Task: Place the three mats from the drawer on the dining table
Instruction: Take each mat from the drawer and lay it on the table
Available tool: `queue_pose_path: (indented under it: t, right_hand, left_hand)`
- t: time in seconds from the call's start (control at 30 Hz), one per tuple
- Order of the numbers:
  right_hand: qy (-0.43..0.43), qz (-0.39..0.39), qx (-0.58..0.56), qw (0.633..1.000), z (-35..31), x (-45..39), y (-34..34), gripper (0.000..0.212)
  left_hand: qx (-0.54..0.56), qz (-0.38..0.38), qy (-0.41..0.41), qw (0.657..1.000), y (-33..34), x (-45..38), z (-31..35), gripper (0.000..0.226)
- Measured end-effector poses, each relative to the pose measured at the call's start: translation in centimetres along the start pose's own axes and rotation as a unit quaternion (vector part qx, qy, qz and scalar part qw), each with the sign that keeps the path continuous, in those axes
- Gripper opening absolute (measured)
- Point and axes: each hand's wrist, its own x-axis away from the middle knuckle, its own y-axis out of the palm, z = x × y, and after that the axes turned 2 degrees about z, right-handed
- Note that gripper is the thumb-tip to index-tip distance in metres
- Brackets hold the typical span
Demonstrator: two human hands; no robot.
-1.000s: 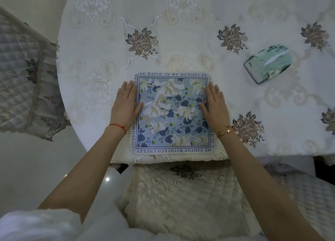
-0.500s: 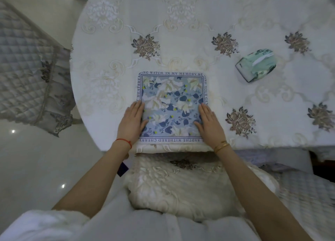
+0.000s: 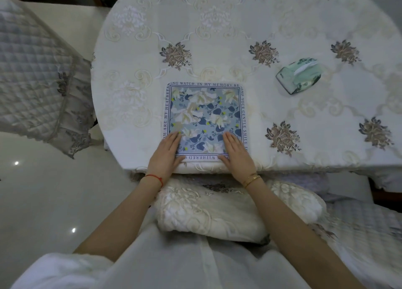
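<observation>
Head camera looks down on a round dining table [image 3: 152, 106] covered with an embroidered cloth. A square mat [image 3: 205, 118] with a blue flower print and a lettered border lies flat on it, its near edge close to the table's near rim. The left hand [image 3: 166, 156] rests flat on the mat's near left corner, fingers straight and close together, their tips reaching onto the printed field. The right hand [image 3: 236, 154] lies flat on the near right corner in the same way, fingers extended, thumb along the near border. Neither hand grips the mat; the mat lies under the fingers. A green tissue pack [image 3: 299, 78] sits well apart to the right.
</observation>
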Motion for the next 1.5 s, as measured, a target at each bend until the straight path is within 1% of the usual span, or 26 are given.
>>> queue_pose_path:
  t: [0.1,0.2,0.3,0.43,0.6,0.73,0.83,0.97,1.07,1.2,1.33,1.5]
  right_hand:
    - [0.021,0.001,0.014,1.000,1.9,1.4,-0.7,0.070]
    - [0.054,0.002,0.013,0.998,3.2,2.6,-1.6,0.067]
    - [0.085,0.016,-0.004,0.996,3.8,3.5,-3.3,0.062]
    - [0.097,0.088,-0.054,0.990,3.0,5.1,-6.1,0.053]
    - [0.080,0.193,-0.069,0.976,1.1,9.0,-8.2,0.040]
    - [0.107,0.246,-0.065,0.961,0.1,13.0,-8.7,0.036]
    - [0.155,0.276,-0.075,0.946,-0.6,16.0,-8.8,0.035]
    - [0.220,0.316,-0.056,0.921,-2.2,19.9,-7.7,0.034]
    - [0.297,0.358,-0.052,0.884,-5.2,23.2,-6.3,0.032]
    - [0.412,0.417,-0.054,0.808,-12.3,27.5,-2.7,0.029]
    - [0.521,0.440,-0.054,0.729,-20.6,32.0,1.8,0.031]
    - [0.628,0.464,-0.045,0.623,-30.6,36.7,6.0,0.030]
  left_hand:
    - [-0.008,-0.002,-0.005,1.000,-0.6,0.9,-1.3,0.069]
    - [-0.003,-0.003,-0.032,0.999,-1.4,1.7,-1.5,0.065]
    - [0.002,0.021,-0.035,0.999,-2.9,2.5,-1.1,0.058]
    - [-0.003,0.076,0.022,0.997,-5.6,3.0,0.6,0.044]
    - [0.003,0.113,0.073,0.991,-7.7,3.6,3.3,0.037]
    - [0.017,0.108,0.107,0.988,-8.4,3.9,4.9,0.035]
    - [0.034,0.100,0.142,0.984,-8.6,3.9,6.3,0.033]
    - [0.045,0.061,0.210,0.975,-9.0,3.5,7.6,0.031]
    - [0.046,0.013,0.262,0.964,-9.5,3.0,7.9,0.032]
    - [0.028,-0.041,0.368,0.928,-10.8,3.1,8.5,0.031]
    - [0.040,-0.101,0.479,0.871,-11.1,5.1,10.1,0.029]
    - [0.044,-0.166,0.597,0.783,-10.1,9.9,12.1,0.029]
